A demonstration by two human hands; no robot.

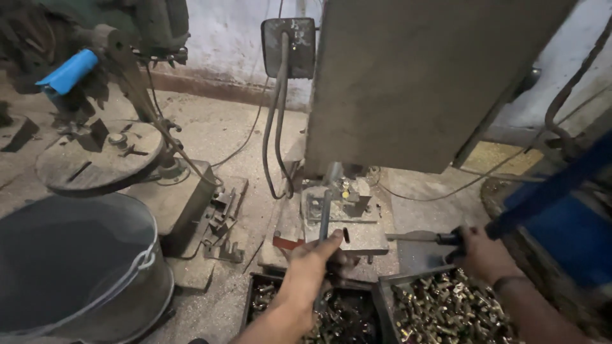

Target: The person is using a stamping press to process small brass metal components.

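My left hand point(312, 264) reaches up to the small metal fixture point(344, 213) under the grey machine head point(421, 76), its fingers against a thin upright metal rod point(325, 213) at the fixture's front. My right hand point(481, 251) is closed on the black handle point(449, 239) of a flat metal lever that points left toward the fixture. Just below my hands lie two trays: a dark one point(338, 315) and a grey one point(440, 309) heaped with several small brass-coloured parts.
A large grey bucket point(76, 267) stands at the lower left. Behind it is a second drill press with a round slotted table point(95, 159) and a blue handle point(67, 71). Cables hang from a grey switch box point(290, 44). A blue frame point(561, 204) rises at the right.
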